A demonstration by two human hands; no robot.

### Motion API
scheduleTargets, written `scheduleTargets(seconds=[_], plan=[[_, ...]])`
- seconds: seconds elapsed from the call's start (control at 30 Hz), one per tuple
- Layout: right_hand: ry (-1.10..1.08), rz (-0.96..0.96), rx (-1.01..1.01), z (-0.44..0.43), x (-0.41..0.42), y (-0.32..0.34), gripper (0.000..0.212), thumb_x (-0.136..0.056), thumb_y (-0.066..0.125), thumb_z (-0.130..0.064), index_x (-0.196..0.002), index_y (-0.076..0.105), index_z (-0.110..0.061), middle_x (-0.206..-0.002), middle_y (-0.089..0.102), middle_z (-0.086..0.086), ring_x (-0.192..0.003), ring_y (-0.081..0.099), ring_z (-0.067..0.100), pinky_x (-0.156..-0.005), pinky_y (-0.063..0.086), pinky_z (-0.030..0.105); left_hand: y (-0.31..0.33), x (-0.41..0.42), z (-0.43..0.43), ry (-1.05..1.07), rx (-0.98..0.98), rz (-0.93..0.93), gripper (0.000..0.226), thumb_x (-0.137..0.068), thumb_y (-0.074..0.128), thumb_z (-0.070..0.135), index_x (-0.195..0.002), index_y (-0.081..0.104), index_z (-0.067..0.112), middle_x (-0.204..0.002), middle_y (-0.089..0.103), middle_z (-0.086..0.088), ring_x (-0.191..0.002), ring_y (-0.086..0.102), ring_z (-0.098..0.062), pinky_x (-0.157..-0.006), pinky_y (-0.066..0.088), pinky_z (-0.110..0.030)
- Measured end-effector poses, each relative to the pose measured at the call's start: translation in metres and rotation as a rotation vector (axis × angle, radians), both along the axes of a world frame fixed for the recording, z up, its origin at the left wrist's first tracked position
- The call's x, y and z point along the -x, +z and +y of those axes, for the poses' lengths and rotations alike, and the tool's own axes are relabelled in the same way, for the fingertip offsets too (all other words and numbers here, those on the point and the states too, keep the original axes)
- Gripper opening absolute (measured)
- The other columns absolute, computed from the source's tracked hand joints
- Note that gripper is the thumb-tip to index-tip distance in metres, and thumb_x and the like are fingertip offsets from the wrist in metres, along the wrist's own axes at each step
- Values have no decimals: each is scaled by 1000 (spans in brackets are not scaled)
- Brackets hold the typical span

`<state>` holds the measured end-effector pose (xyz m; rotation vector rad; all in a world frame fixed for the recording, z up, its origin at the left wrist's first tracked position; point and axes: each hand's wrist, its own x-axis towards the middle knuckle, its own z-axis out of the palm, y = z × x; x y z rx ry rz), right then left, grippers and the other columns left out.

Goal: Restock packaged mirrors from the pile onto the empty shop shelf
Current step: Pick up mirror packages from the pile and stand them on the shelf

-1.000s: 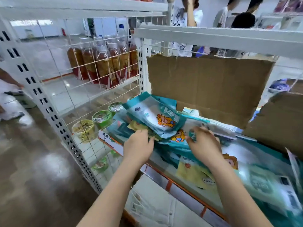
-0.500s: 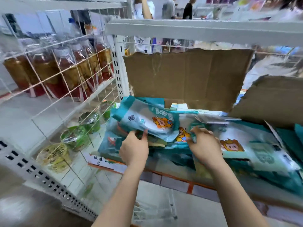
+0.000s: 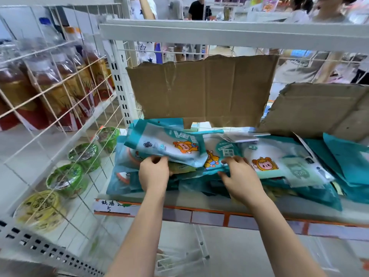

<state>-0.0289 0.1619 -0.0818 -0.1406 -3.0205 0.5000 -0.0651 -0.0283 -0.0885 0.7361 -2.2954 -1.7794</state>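
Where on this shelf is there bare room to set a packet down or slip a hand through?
Free: the strip of shelf front between the packet pile and the orange rail, right of the right hand; also the lower shelf beneath. Crowded: middle and back, packets piled up to both cardboard sheets.

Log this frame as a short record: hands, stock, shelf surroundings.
left hand: grips the lower edge of the top mirror packet
right hand: fingers curled onto the packet pile, thumb spread
backing: torn cardboard sheet upright behind the pile
neighbouring bay: tea bottles on the upper level, green-lidded cups on the lower
shelf front: handwritten label
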Motion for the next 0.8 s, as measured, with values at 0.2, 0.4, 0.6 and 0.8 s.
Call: scheduleTargets(seconds=[0.2, 0.4, 0.6, 0.8], plan=[[27, 29, 30, 7, 9, 5, 41, -90, 51, -22, -131, 48, -20, -133, 51, 6, -124, 40, 25, -105, 33, 38, 10, -1, -18, 118, -84, 181, 28, -86, 45, 17, -62, 32, 17, -65, 41, 1, -78, 39, -29, -86, 27, -29], [278, -106, -70, 9, 21, 3, 73, -81, 55, -23, -146, 21, -28, -157, 9, 0, -146, -5, 18, -118, -9, 39, 11, 14, -29, 303, -236, 175, 3, -85, 40, 17, -87, 39, 15, -73, 45, 2, -106, 52, -38, -106, 34, -54], [243, -100, -260, 7, 29, -14, 79, -78, 56, -53, -145, 22, -30, -156, 16, 3, -144, 8, 23, -115, 12, 40, 8, 19, -35, 211, 94, 124, 14, -93, 39, 12, -108, 42, 13, -108, 58, -17, -105, 54, -35, -103, 34, -54], [131, 27, -221, 9, 30, -3, 26, -93, 47, -42, -109, 63, -29, -118, 60, -4, -116, 46, 20, -92, 35, 38, 11, 16, -39, 212, 207, 139, 28, -97, 40, 8, -123, 45, 1, -124, 55, -22, -112, 51, -37, -82, 36, -35]])
